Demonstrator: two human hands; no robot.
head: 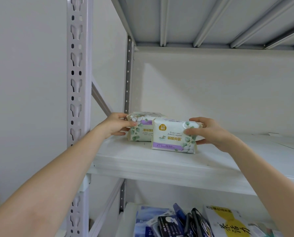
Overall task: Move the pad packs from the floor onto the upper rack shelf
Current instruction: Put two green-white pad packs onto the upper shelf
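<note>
here, in the head view, two pad packs stand on the upper rack shelf (160, 161), toward its left end. the front pad pack (173, 135) stands on a long edge, its printed face toward the camera and its text upright, with its long axis running left to right along the shelf. the rear pad pack (141, 129) stands the same way just behind it and nearer the shelf's left end, its right part hidden by the front one. the left hand (115, 124) grips the left end of the rear pad pack, thumb on the printed face. the right hand (209, 132) grips the right end of the front pad pack, thumb on the face, fingers over the top and under the lower corner. each pack reaches inward from its hand, toward the other. below the shelf lie dark and blue packets (177, 221).
</note>
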